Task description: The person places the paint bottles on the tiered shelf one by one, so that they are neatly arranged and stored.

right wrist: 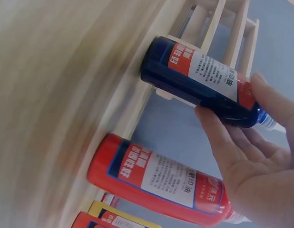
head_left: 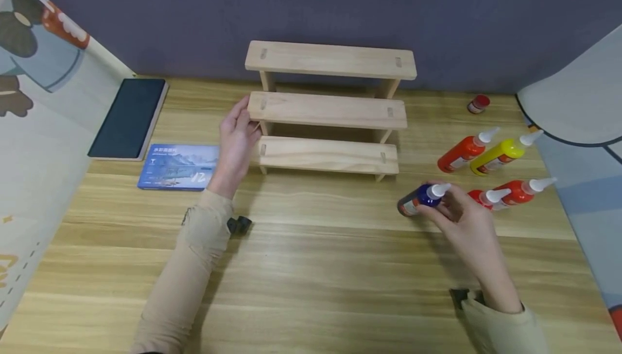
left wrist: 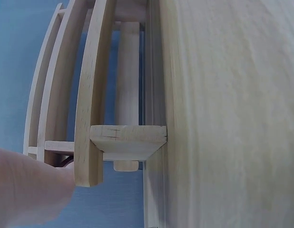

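Lower right of the head view, the right hand [head_left: 464, 219] curls its fingers [right wrist: 218, 137] and thumb round a dark blue ink bottle with a white nozzle [head_left: 420, 198]. Left of centre, the left hand [head_left: 236, 141] rests nearly straight fingers against the end of the three-tier pale wooden rack [head_left: 330, 108].
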The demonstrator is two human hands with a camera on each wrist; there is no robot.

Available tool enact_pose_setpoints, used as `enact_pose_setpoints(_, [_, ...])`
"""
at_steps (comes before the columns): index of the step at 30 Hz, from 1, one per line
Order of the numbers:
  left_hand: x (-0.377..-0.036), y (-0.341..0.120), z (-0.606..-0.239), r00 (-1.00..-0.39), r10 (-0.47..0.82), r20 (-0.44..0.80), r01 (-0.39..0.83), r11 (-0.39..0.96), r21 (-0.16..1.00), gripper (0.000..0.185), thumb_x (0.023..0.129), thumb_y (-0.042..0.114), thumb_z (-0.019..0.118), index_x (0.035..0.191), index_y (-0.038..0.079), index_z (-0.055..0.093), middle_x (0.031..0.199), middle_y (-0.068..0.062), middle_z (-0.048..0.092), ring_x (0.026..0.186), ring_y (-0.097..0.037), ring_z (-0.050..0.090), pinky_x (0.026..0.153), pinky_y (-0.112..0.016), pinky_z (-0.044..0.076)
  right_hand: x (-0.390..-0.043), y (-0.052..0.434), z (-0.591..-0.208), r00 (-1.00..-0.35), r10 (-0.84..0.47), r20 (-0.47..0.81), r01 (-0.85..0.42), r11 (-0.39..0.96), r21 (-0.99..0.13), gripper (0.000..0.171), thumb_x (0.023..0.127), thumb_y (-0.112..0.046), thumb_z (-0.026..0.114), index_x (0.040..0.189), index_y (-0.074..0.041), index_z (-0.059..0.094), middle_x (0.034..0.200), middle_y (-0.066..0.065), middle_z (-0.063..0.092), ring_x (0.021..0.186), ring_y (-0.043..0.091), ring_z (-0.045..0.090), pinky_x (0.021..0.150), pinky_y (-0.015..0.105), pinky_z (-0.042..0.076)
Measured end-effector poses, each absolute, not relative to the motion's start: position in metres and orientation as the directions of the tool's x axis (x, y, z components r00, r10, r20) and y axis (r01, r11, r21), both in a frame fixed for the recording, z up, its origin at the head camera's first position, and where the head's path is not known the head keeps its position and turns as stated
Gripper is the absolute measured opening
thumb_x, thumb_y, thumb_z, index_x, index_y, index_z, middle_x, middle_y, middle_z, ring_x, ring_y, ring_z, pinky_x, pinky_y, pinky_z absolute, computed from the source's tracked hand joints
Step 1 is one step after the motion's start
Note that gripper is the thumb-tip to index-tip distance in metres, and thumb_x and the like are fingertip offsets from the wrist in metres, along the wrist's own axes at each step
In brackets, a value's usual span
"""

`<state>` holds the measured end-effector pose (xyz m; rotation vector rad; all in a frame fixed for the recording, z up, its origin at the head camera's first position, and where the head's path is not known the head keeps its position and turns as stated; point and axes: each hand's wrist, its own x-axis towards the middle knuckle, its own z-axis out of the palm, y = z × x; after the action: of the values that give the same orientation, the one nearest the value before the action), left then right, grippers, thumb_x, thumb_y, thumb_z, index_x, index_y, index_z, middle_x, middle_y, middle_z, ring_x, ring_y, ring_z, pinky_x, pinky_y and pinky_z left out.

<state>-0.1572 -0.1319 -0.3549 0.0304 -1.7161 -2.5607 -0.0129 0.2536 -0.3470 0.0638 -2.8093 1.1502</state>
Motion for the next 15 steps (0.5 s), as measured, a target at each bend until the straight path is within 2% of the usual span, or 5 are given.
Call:
enact_pose_setpoints(8, [-0.157,-0.131,-0.356,-0.998,-0.067,0.016,0.038,-0.346,0.937,0.045,0.109,0.014,0.030,0.152,0.003,0.030,0.148,-0.016,0.041,0.134,-0.026,0.045,0.108,-0.033,0.043,-0.020,0.251,-0.336,-0.984,-0.003,0.177,-0.126,0.714,-0.689,0.048,0.085,-0.017,0.078,0.128,-0.005,0.060,0.116,0.013,0.067,0.103,0.029,0.066,0.079,0.002,0.046])
enact_pose_setpoints(15, [-0.157,-0.131,-0.356,-0.997,-0.070,0.018,0.040,-0.325,0.945,0.045,0.109,0.014,0.030,0.152,0.003,0.029,0.148,-0.016,0.041,0.134,-0.026,0.045,0.109,-0.033,0.042,-0.028,0.246,-0.323,-0.973,-0.014,0.231,-0.173,0.708,-0.685,0.049,0.083,-0.013,0.080,0.127,-0.006,0.061,0.117,0.012,0.067,0.103,0.031,0.066,0.078,0.002,0.048])
